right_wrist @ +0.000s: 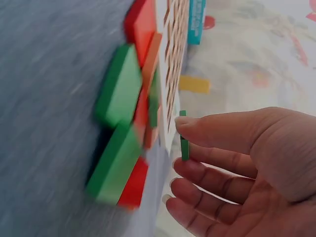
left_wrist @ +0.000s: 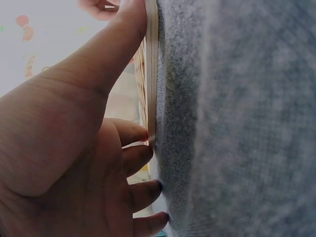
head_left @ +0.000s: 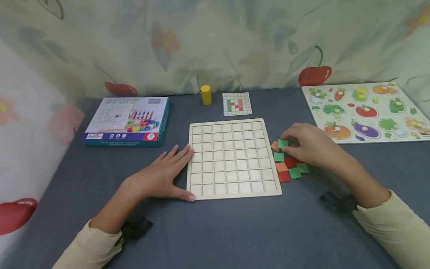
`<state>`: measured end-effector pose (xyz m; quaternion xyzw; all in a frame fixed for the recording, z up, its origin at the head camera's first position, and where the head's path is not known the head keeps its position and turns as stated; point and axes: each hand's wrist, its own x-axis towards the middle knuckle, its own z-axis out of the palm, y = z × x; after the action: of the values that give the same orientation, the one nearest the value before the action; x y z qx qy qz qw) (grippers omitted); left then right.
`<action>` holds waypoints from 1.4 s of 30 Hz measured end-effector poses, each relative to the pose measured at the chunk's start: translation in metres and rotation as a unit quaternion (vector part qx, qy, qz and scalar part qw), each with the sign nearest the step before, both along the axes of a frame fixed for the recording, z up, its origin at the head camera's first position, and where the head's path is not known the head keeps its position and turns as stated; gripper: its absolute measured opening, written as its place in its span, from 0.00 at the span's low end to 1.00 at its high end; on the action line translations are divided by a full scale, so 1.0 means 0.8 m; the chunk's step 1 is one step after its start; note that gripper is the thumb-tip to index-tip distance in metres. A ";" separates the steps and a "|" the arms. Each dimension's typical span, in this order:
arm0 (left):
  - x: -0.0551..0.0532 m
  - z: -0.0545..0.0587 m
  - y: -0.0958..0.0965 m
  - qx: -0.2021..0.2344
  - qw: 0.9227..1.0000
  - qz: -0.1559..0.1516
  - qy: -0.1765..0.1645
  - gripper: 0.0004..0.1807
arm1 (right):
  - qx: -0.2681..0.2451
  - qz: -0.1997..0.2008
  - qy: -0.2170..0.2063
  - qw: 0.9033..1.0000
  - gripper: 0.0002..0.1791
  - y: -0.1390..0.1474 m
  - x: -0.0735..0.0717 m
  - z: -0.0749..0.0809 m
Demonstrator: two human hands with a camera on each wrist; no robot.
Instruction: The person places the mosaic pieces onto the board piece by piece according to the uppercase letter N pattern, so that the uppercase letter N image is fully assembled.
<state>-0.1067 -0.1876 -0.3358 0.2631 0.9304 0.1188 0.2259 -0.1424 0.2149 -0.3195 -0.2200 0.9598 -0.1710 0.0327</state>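
A square wooden grid board (head_left: pixel 231 160) lies mid-table, its cells bare pale wood. Along its left edge my left hand (head_left: pixel 160 177) rests with spread fingers, the thumb at the lower left corner; the left wrist view shows its fingertips against the board's side (left_wrist: pixel 152 74). My right hand (head_left: pixel 310 146) pinches a green square tile (right_wrist: pixel 184 136) between thumb and fingers, above the board's right edge. Under that hand lies a loose pile of red, orange and green tiles, among them a red tile (head_left: pixel 283 176) and a green tile (head_left: pixel 295 173).
Behind the board lie a small pattern card (head_left: pixel 237 104) with coloured squares and a standing yellow cylinder (head_left: pixel 206 95). A boxed toy set (head_left: pixel 126 121) sits at the back left. At the back right is a vegetable puzzle board (head_left: pixel 367 112). A floral curtain (head_left: pixel 208 45) hangs behind.
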 end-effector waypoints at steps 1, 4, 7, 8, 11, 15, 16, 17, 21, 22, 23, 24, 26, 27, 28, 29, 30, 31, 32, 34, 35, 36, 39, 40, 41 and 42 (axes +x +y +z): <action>0.000 0.000 0.000 0.000 1.000 0.000 0.001 0.71 | -0.004 -0.001 -0.001 1.000 0.16 -0.005 0.000 0.002; 0.001 0.000 0.000 0.001 1.000 0.000 0.003 0.71 | -0.017 0.005 -0.004 1.000 0.16 -0.019 -0.003 0.005; 0.002 0.000 0.000 0.004 1.000 -0.001 0.003 0.70 | -0.028 0.011 -0.010 0.999 0.16 -0.034 -0.007 0.007; 0.002 0.000 0.000 0.005 1.000 -0.001 0.003 0.70 | -0.031 0.016 -0.009 0.999 0.16 -0.038 -0.008 0.008; 0.002 -0.001 0.000 0.005 1.000 -0.003 0.002 0.70 | -0.042 0.024 -0.007 0.999 0.16 -0.052 -0.012 0.010; 0.001 -0.002 0.000 0.006 1.000 -0.004 0.002 0.70 | -0.055 0.038 -0.008 0.998 0.16 -0.075 -0.018 0.012; 0.001 -0.002 0.000 0.005 1.000 -0.004 0.002 0.70 | -0.058 0.042 -0.012 0.997 0.16 -0.081 -0.019 0.012; 0.001 -0.003 0.000 0.004 1.000 -0.004 0.001 0.70 | -0.061 0.048 -0.013 0.997 0.16 -0.088 -0.021 0.011; 0.001 -0.003 -0.001 0.002 1.000 -0.001 0.001 0.71 | -0.063 0.072 -0.025 0.995 0.14 -0.117 -0.028 0.009; 0.001 -0.004 -0.001 0.002 1.000 -0.001 0.001 0.71 | -0.064 0.079 -0.027 0.994 0.13 -0.124 -0.029 0.008; 0.001 -0.004 -0.001 0.002 1.000 -0.001 0.002 0.71 | -0.065 0.086 -0.027 0.994 0.12 -0.130 -0.031 0.006; 0.001 -0.004 -0.001 0.003 1.000 -0.001 0.002 0.71 | -0.064 0.093 -0.030 0.993 0.11 -0.137 -0.033 0.005; 0.001 -0.004 -0.001 0.003 1.000 -0.001 0.004 0.71 | -0.062 0.105 -0.032 0.992 0.09 -0.151 -0.036 0.003; 0.001 -0.005 -0.001 0.003 1.000 -0.001 0.005 0.71 | -0.061 0.109 -0.033 0.992 0.09 -0.157 -0.037 0.002; 0.001 -0.005 -0.001 0.004 1.000 -0.001 0.005 0.70 | -0.058 0.114 -0.032 0.991 0.09 -0.163 -0.038 0.001; 0.001 -0.005 -0.001 0.004 1.000 -0.001 0.005 0.70 | -0.054 0.119 -0.031 0.991 0.09 -0.169 -0.039 -0.001; 0.002 -0.005 0.000 0.005 1.000 -0.001 0.005 0.70 | -0.049 0.122 -0.032 0.991 0.09 -0.175 -0.039 -0.002; 0.002 -0.004 0.000 0.005 1.000 0.000 0.005 0.70 | -0.046 0.125 -0.031 0.991 0.09 -0.181 -0.040 -0.003; 0.002 -0.004 0.000 0.006 1.000 0.000 0.004 0.70 | -0.043 0.127 -0.031 0.991 0.09 -0.185 -0.041 -0.004; 0.003 -0.004 0.000 0.006 1.000 0.001 0.002 0.70 | -0.037 0.130 -0.031 0.990 0.07 -0.194 -0.043 -0.006; 0.003 -0.004 0.000 0.006 1.000 0.002 0.002 0.70 | -0.035 0.131 -0.032 0.990 0.06 -0.197 -0.044 -0.007; 0.003 -0.004 0.000 0.006 1.000 0.002 0.002 0.70 | -0.034 0.131 -0.033 0.990 0.05 -0.200 -0.045 -0.007; 0.003 -0.003 0.000 0.008 1.000 0.001 0.002 0.70 | -0.031 0.131 -0.031 0.990 0.02 -0.207 -0.047 -0.010; 0.003 -0.003 0.000 0.009 1.000 0.001 0.003 0.69 | -0.031 0.130 -0.030 0.991 0.02 -0.209 -0.048 -0.010; 0.003 -0.003 0.000 0.009 1.000 0.001 0.002 0.69 | -0.031 0.129 -0.029 0.991 0.02 -0.211 -0.049 -0.011; 0.003 -0.003 -0.001 0.009 1.000 0.000 0.002 0.69 | -0.030 0.128 -0.029 0.991 0.02 -0.212 -0.049 -0.012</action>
<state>-0.1046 -0.1882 -0.3378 0.2651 0.9299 0.1270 0.2213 -0.1818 0.0451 -0.3290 -0.3366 0.9169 -0.2006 0.0760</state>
